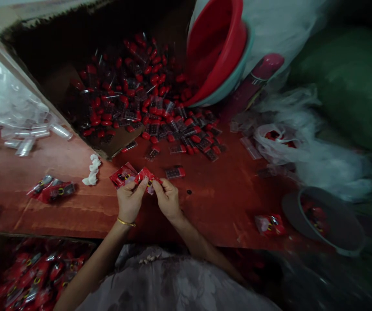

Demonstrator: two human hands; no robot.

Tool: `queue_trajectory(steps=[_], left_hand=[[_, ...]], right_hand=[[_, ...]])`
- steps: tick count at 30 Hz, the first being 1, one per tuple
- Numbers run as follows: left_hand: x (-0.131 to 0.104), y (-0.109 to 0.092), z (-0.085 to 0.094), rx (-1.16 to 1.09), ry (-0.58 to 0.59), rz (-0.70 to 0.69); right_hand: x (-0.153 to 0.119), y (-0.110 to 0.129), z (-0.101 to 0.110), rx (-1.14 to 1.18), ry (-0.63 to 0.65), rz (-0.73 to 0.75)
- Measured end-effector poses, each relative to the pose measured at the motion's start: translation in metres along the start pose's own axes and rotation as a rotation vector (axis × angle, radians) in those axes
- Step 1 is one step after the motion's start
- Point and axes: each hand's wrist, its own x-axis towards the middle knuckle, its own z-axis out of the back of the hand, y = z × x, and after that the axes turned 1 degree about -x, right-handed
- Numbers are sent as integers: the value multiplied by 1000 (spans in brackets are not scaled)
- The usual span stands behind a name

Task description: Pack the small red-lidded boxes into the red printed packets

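Both of my hands pinch a small red printed packet near the middle of the table's front. My left hand has thumb and fingers closed on its left side. At the packet's right side, the fingertips of my right hand are closed too. Another red packet lies flat just left of my left fingers. Right behind my right hand rests a clear tube with a red cap. Many more such tubes spill from a tipped cardboard box beyond my hands.
Clear tubes are heaped at left, near crumpled white tissue and filled packets. Red and teal basins lean in the box opening. At right stand a grey basin and plastic bags. A box of packets sits lower left.
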Motion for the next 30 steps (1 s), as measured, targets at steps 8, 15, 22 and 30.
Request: queue_trajectory(steps=[8,15,22,30], left_hand=[[-5,-1,-5,-213,59,105],[5,-10,1,-447,-8,425],[9,-20,2,-531,77,535],[6,-13,-1,-507,78,563]], right_hand=[[3,-1,-1,-135,-36,62],[25,2,25,-671,19,65],[14,-16,67,-1099,114,213],[-7,-19,80,-1282,1,65]])
